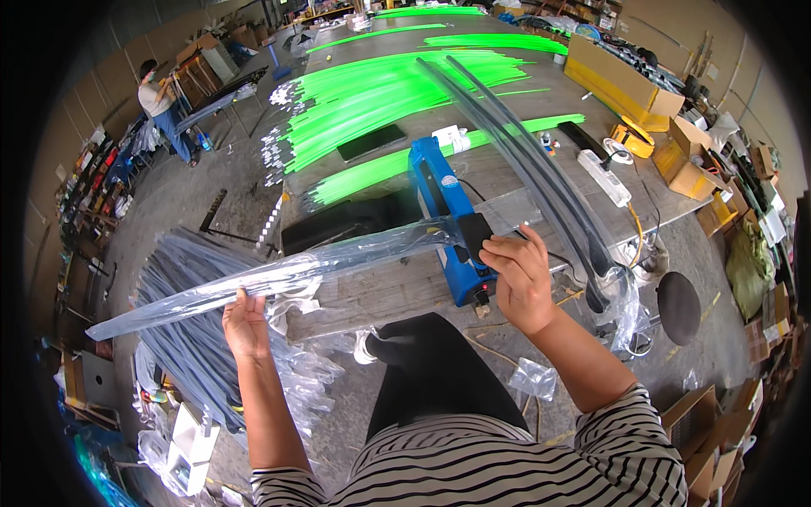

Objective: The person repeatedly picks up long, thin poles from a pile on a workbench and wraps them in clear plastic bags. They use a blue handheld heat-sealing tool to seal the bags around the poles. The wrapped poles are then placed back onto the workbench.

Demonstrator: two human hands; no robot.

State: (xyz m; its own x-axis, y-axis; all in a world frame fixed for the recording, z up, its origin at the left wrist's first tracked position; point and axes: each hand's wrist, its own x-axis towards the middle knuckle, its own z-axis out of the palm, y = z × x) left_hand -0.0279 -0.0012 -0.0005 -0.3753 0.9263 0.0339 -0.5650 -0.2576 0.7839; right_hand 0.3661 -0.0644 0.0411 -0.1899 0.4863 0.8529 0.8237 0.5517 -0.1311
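A long clear plastic sleeve (338,264) with a dark grey strip visible inside stretches from the lower left up to a blue bag sealer (460,270) on the table edge. My left hand (247,325) pinches the sleeve's lower edge partway along. My right hand (519,279) is curled against the black end of the sealer's arm, its fingertips beside the sleeve's clear end. Whether those fingers also grip the plastic cannot be made out. The sleeve passes under the sealer's arm.
Bright green strips (372,101) cover much of the table. Two black sleeved strips (524,152) hang over its right edge near a power strip (604,177) and yellow tape (632,135). Wrapped strips (190,296) pile below left. A person (160,106) stands far left; cardboard boxes line the right.
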